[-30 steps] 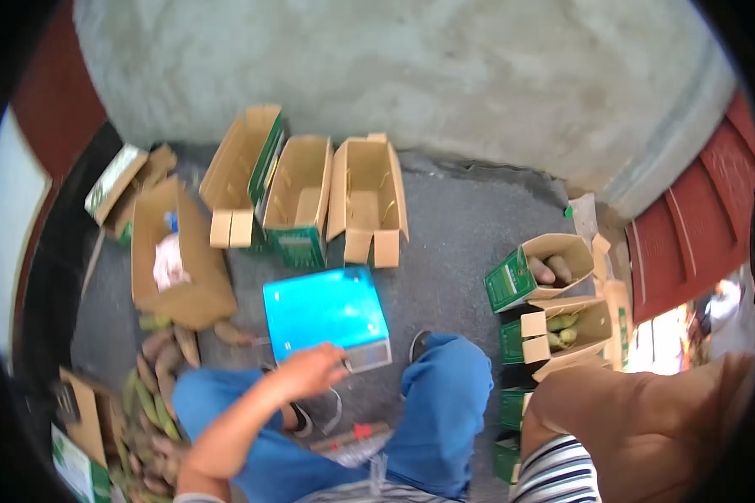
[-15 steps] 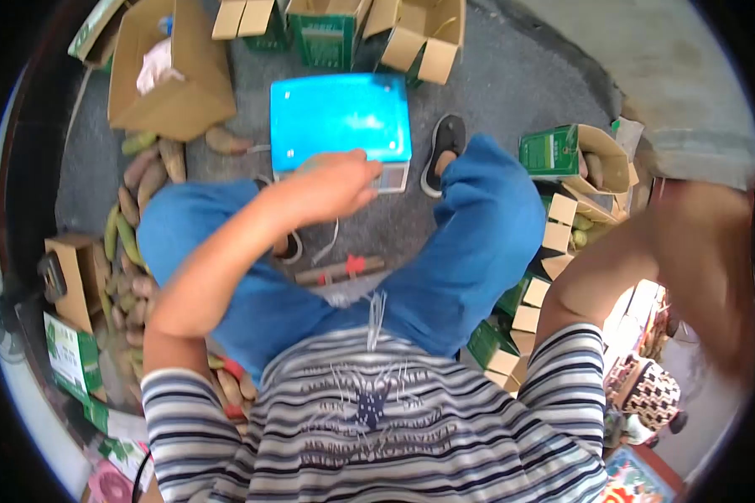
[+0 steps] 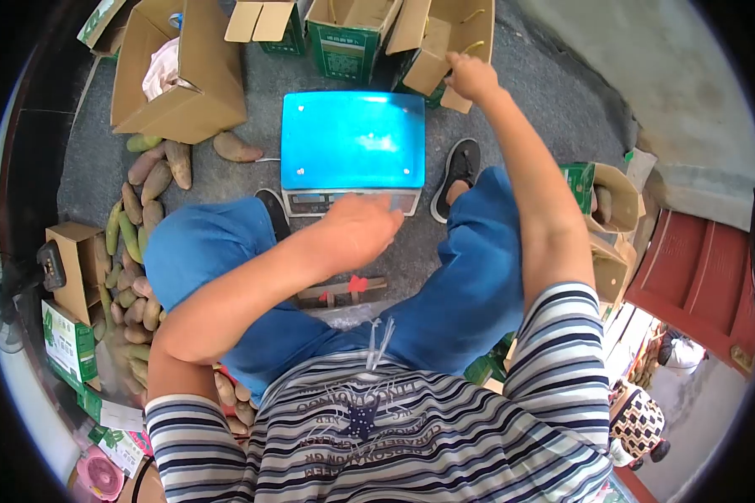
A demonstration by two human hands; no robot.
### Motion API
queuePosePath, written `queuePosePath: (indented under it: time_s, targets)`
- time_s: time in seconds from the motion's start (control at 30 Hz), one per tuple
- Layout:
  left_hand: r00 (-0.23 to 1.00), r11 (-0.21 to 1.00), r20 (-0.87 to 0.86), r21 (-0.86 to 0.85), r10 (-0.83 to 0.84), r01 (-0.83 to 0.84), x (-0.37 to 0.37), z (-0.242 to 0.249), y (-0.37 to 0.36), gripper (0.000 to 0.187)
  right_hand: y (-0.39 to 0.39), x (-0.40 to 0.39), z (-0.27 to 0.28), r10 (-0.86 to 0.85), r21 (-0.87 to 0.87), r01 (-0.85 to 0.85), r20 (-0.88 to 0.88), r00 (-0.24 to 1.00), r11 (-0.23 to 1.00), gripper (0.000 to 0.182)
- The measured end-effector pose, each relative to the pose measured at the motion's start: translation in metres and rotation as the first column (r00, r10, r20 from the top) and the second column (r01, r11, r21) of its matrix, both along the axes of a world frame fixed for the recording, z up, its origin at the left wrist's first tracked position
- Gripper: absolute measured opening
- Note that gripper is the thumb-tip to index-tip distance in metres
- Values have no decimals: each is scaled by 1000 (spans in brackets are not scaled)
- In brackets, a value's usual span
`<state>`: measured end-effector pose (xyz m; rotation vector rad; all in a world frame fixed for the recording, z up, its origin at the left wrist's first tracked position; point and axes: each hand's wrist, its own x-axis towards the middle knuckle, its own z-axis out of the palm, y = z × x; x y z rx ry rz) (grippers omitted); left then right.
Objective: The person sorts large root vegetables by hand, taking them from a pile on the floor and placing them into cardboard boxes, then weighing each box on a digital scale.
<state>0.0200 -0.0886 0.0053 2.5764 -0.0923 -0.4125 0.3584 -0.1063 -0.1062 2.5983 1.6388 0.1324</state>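
Note:
A scale with a blue platform (image 3: 352, 138) sits on the floor between my feet, its display and key panel (image 3: 310, 201) facing me. My left hand (image 3: 362, 226) is over the right part of that panel, fingers curled, with no object seen in them; whether a fingertip presses a key is hidden. My right hand (image 3: 474, 77) reaches out to an open cardboard box (image 3: 432, 59) beyond the scale. Its fingers are pinched at the edge of the box's flap. Inside the box only yellowish strap ends show.
More open boxes stand by it, including a green one (image 3: 344, 50). At left are a large carton (image 3: 180, 101) with pink cloth and many sweet potatoes (image 3: 155, 180). A wooden piece (image 3: 344, 291) lies between my legs. Right are another box (image 3: 617, 197) and a red door (image 3: 688, 268).
My right hand has swung from the far right side forward to the open box. The left hand stays by the scale's panel, a little nearer me in view. The view has shifted slightly.

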Motion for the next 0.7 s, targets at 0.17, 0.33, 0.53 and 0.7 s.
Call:
queuePosePath:
  time_s: [0.17, 0.33, 0.53, 0.7]
  targets:
    - [1000, 999, -12, 26, 25, -24, 4, -6, 3, 23, -30, 32, 3, 13, -75, -14, -13, 1000, 997, 14]
    - [998, 999, -59, 42, -7, 9, 5, -8, 0, 23, -90, 63, 27, 40, -104, -33, 66, 997, 994, 11]
    - [999, 1000, -36, 11, -8, 9, 4, -13, -4, 22, -200, 81, 67, 82, -206, -52, 141, 987, 977, 8]
    - [999, 998, -44, 53, -29, 32, 7, -12, -9, 23, -294, 35, 69, 169, -303, -161, 0, 986, 939, 7]
